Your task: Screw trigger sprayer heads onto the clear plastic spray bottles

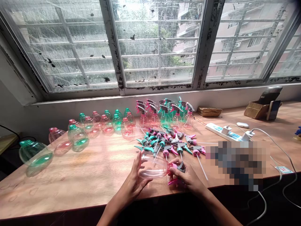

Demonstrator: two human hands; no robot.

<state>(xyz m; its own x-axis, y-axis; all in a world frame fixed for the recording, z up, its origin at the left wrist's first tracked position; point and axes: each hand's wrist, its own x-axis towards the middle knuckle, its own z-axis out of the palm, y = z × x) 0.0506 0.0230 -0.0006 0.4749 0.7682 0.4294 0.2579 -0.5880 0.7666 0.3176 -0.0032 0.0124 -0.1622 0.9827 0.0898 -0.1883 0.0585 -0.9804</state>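
Observation:
A clear pink bottle (154,166) lies on its side in the air above the table's front edge, its neck pointing right. My left hand (136,175) is wrapped round its base. At the neck, my right hand (182,175) grips a pink and grey spray head (173,166), with the collar against the bottle's mouth; whether it is threaded on I cannot tell. Just beyond both hands lies a pile of loose spray heads (162,141) in pink, green and grey, several with thin dip tubes.
Bottles without heads, such as a green one (35,153) and a pink one (127,128), stand on the left of the wooden table (70,185). Bottles with spray heads (166,116) stand by the window. Rightward are a power strip (225,132), cables and a cardboard box (255,110).

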